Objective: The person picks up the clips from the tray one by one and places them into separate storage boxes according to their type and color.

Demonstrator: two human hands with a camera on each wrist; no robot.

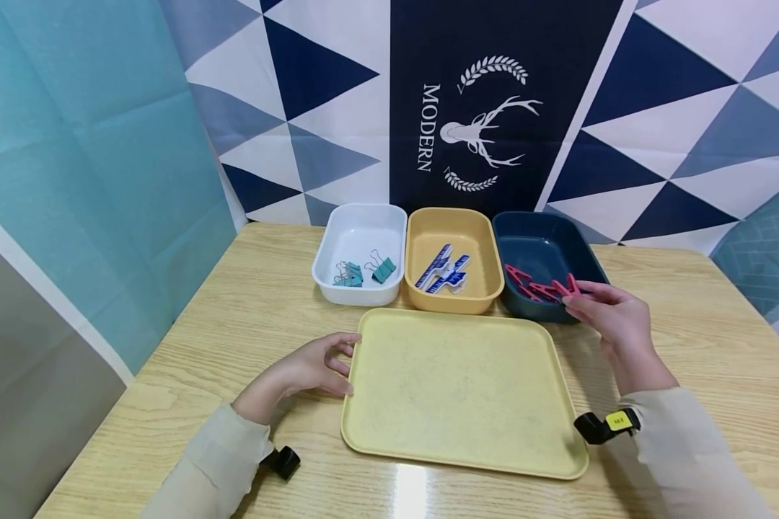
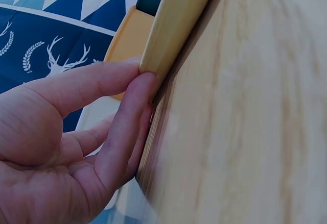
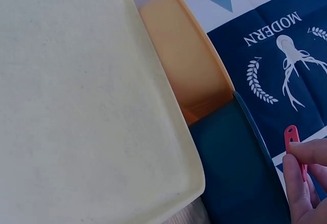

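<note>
Red clip (image 1: 568, 286) pinched in right hand (image 1: 613, 317) above dark blue bin (image 1: 545, 249); left hand (image 1: 311, 367), fingers straight, steadying yellow tray (image 1: 461, 393).

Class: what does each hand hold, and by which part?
The right hand pinches a red clip by one end. The left hand holds nothing; its fingers touch the tray edge.

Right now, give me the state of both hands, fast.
Left hand: open, fingertips touching the left edge of the yellow tray.
Right hand: pinching a red clip over the dark blue bin.
</note>
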